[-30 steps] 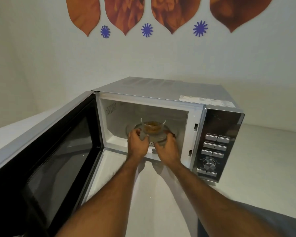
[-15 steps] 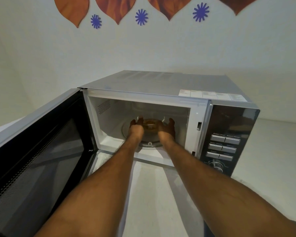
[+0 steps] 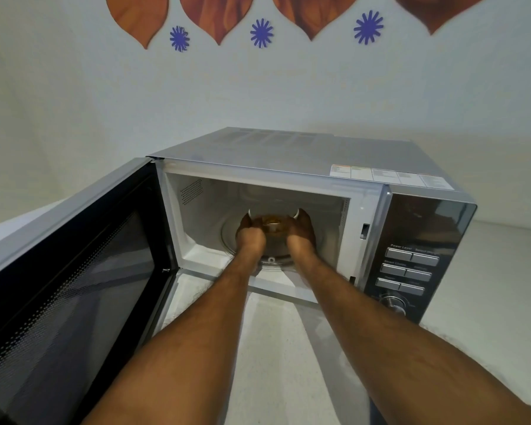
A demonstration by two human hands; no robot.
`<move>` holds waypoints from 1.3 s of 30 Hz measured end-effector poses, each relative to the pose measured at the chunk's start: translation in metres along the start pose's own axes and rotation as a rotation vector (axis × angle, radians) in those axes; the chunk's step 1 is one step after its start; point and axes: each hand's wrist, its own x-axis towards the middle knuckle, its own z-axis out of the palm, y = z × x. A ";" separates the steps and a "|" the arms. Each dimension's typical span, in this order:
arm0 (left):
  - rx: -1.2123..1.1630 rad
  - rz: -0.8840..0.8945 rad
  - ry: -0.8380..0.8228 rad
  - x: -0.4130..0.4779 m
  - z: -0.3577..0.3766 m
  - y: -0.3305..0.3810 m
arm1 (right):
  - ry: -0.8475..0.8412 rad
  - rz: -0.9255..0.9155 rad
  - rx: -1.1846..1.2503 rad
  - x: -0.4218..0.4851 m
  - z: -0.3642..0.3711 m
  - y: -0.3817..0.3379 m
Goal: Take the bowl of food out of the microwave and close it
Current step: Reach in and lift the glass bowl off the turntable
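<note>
- Inside the microwave (image 3: 304, 179) cavity, I have both hands around the glass bowl (image 3: 272, 225), which sits on the glass turntable (image 3: 273, 259) with brownish food showing through it.
- Left hand (image 3: 249, 233): fingers curled about the bowl's left side, closed onto the glass as far as I can judge; the far fingertips are hidden.
- Right hand (image 3: 301, 230): fingers wrapped round the right side likewise, thumb tip raised at the rim.
- Change noted: a second ago my hands were at the cavity's front edge, short of the bowl, resting by the turntable rim; they have since reached deeper and closed on the bowl from both sides.
- Meaning for the task: I judge the grasp made and the lift-out next. I cannot tell whether the bowl has left the turntable.
- Door (image 3: 74, 271) stands swung wide to the left, clear of both forearms; closing it remains undone.
- White surface (image 3: 288, 348) in front of the microwave lies bare for setting the bowl down.
- Risk, in my judgement: the bowl may be hot and the glass slippery, so a level withdrawal is required.
</note>
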 end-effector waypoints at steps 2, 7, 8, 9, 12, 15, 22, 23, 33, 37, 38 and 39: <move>-0.133 -0.005 0.005 -0.008 0.000 0.003 | 0.007 0.002 0.078 -0.005 -0.002 -0.001; -0.303 -0.006 0.035 -0.032 -0.007 0.007 | 0.015 0.052 0.254 -0.023 -0.007 -0.003; -0.309 -0.003 0.035 -0.038 -0.010 0.005 | 0.012 0.074 0.263 -0.027 -0.009 -0.003; -0.313 -0.004 0.039 -0.044 -0.013 0.002 | 0.002 0.093 0.263 -0.030 -0.011 -0.001; -0.295 0.026 0.073 -0.067 -0.024 -0.005 | -0.016 0.061 0.249 -0.047 -0.020 -0.002; -0.273 0.058 0.093 -0.091 -0.033 -0.011 | -0.023 0.015 0.244 -0.069 -0.027 -0.003; -0.311 0.093 -0.011 -0.158 -0.061 -0.020 | -0.085 -0.027 0.276 -0.132 -0.046 0.002; -0.316 0.102 -0.035 -0.167 -0.065 -0.022 | -0.079 -0.027 0.278 -0.143 -0.050 0.004; -0.208 0.038 -0.342 -0.237 -0.073 -0.063 | 0.010 0.034 0.307 -0.227 -0.106 0.035; -0.203 0.018 -0.443 -0.263 -0.056 -0.074 | 0.028 0.080 0.308 -0.254 -0.137 0.042; -0.210 0.022 -0.458 -0.268 -0.052 -0.075 | 0.034 0.083 0.318 -0.260 -0.143 0.044; -0.214 0.020 -0.476 -0.275 -0.047 -0.076 | 0.053 0.081 0.326 -0.267 -0.151 0.045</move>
